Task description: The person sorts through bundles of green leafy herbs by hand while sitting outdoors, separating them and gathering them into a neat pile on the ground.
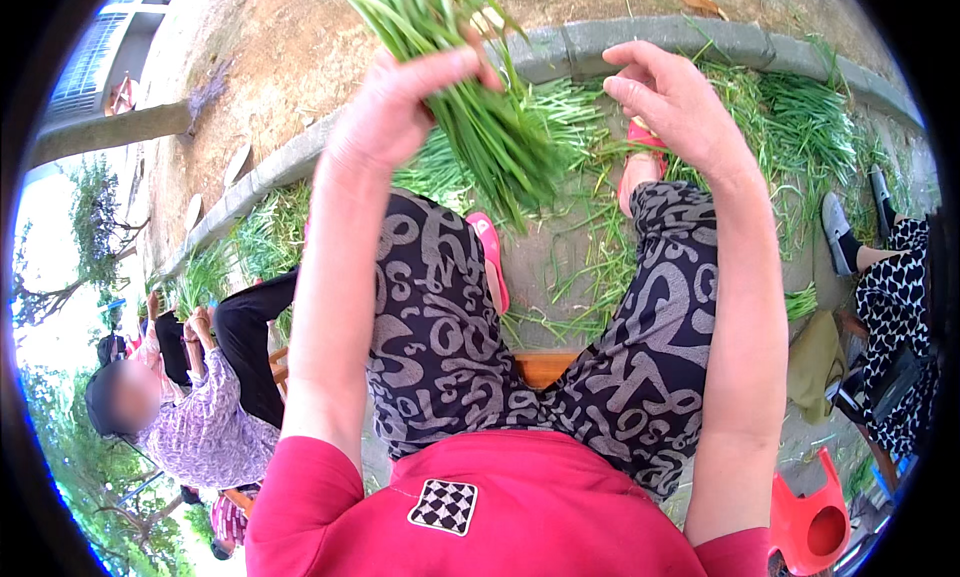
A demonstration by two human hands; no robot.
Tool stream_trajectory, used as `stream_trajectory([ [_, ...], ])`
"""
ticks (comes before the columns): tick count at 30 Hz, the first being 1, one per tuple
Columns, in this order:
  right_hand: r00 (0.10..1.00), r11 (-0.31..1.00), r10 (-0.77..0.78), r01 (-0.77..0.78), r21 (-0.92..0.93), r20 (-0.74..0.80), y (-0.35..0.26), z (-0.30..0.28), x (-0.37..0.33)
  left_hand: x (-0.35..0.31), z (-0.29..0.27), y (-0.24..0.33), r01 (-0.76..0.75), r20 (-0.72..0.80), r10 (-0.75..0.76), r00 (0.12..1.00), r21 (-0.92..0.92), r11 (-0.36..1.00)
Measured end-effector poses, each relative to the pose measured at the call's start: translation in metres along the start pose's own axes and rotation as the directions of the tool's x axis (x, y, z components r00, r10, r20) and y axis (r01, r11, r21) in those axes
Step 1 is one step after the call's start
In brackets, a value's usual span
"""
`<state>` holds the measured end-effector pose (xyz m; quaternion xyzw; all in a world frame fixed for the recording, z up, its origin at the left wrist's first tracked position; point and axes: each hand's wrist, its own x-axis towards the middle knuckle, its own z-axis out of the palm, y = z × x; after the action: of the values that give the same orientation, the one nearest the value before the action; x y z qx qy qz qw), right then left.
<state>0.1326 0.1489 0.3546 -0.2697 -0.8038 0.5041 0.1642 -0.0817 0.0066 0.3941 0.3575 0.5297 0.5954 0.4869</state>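
A thick bunch of garlic chives (490,142), long flat green blades, is gripped in my left hand (395,102), whose fingers wrap round its middle. The bunch slants from the upper left down to the right above my knees, its lower tips smeared by motion. To the right, my right hand (680,107) is raised with bent fingers and nothing in them, apart from the bunch. Under both hands, loose chives (570,112) lie spread along the kerb.
A stone kerb (660,39) curves beyond the chives, with bare soil (280,37) behind it. At left a person (200,417) sits holding greens. A second person's patterned clothing (890,307) shows at right, above a red plastic stool (810,522). More chives (815,117) lie at far right.
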Motion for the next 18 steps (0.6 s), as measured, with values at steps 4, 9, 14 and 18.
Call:
stream_trajectory([
  [4, 0.995, 0.957, 0.089, -0.070, 0.282, -0.055, -0.017, -0.004, 0.001, -0.015, 0.020, -0.011, 0.203, -0.004, -0.206, 0.978, -0.155, 0.967],
  [9, 0.992, 0.823, 0.119, -0.070, 0.563, -0.051, -0.031, -0.005, -0.002, -0.015, 0.028, -0.013, 0.290, 0.056, -0.284, 0.957, -0.171, 0.942],
  [14, 0.999, 0.771, 0.020, -0.031, 0.636, 0.025, -0.039, -0.006, -0.003, -0.012, 0.029, -0.016, 0.320, 0.095, -0.307, 0.947, -0.169, 0.932],
  [18, 0.989, 0.725, 0.001, -0.104, 0.681, 0.149, -0.041, 0.000, -0.002, -0.011, 0.039, -0.016, 0.288, 0.091, -0.277, 0.957, -0.161, 0.944],
])
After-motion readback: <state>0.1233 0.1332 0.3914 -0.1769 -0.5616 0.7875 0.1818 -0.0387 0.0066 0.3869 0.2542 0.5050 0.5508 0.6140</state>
